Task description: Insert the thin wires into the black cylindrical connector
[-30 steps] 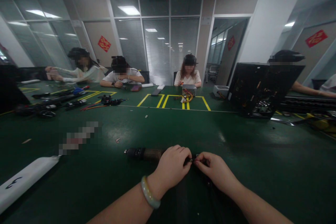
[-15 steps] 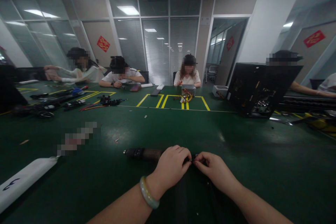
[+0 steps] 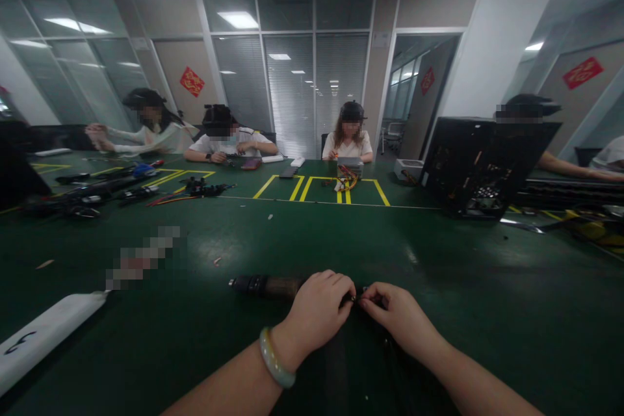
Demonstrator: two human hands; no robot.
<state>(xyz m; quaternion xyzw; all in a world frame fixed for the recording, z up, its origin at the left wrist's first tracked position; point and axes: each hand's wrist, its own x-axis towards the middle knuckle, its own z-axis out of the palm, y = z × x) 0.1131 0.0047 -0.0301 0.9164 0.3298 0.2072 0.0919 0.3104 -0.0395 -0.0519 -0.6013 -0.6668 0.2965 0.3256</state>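
Lying across the green table (image 3: pixel 312 240), the dark cylindrical tool (image 3: pixel 280 287) points its metal tip (image 3: pixel 232 283) to nine o'clock, long axis nine-to-three; my left hand (image 3: pixel 319 307), the nearer, curls over its three-o'clock side, though what it grasps I cannot tell. At three o'clock from it, my right hand (image 3: pixel 403 316) pinches a small dark piece (image 3: pixel 354 298).

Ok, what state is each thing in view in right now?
Dark cylindrical tool: lying on its side
Left hand: curled over the tool, grip hidden
Right hand: pinched, anything held too small to tell
Bangle: worn around the left wrist
Long white bar: lying flat
Black computer case: standing
Door: open
Window blinds: lowered
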